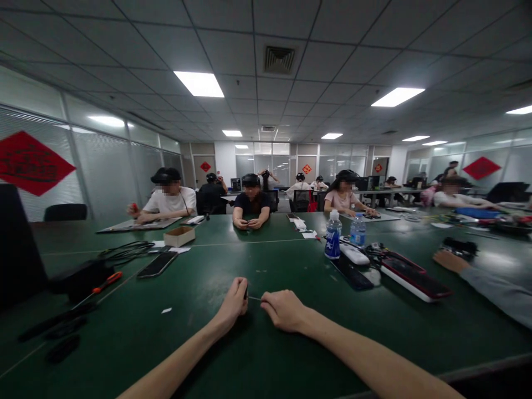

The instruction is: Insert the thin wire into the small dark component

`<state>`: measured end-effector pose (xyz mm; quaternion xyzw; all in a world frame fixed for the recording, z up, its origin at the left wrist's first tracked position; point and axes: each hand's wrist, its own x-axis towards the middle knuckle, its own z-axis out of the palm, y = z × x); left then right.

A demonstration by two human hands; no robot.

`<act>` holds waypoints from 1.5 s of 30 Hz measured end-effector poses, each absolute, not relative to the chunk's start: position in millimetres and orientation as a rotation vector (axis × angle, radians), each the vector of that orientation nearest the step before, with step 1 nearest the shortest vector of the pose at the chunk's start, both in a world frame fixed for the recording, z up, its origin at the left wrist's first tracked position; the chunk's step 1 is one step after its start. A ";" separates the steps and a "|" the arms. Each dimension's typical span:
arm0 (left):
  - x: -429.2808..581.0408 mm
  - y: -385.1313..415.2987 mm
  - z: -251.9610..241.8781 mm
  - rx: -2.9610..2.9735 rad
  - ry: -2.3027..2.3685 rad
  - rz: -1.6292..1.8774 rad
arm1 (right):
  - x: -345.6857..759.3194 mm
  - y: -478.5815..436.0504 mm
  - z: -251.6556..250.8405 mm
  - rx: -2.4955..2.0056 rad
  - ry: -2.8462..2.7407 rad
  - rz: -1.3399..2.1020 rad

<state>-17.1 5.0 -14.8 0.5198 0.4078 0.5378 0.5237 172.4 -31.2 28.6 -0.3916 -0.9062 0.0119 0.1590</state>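
My left hand (235,299) is closed around a small dark object (246,292), most of it hidden by the fingers. A thin pale rod (255,299), which looks like metal, spans the gap between my two hands. My right hand (285,310) is closed on the rod's right end, and whatever handle it has is covered. Both hands are just above or resting on the green table (195,343); I cannot tell which. A white paper scrap (167,311) lies to the left of my left hand.
At left are an orange-handled screwdriver (107,281), a phone (157,265), black cables (127,252) and an open box (179,236). To the right stand a blue bottle (332,241), a clear bottle (357,230) and a red-edged device (415,276). Another person's hand (451,261) rests farther right.
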 end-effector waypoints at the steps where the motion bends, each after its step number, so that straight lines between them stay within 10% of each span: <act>1: -16.9 3.8 -13.6 1.245 0.980 1.281 | 172.4 -31.2 28.4 -1.114 -2.590 0.027; 45: -12.3 11.4 -19.3 1.209 1.148 1.367 | 158.5 -39.3 19.6 -1.353 -2.476 0.019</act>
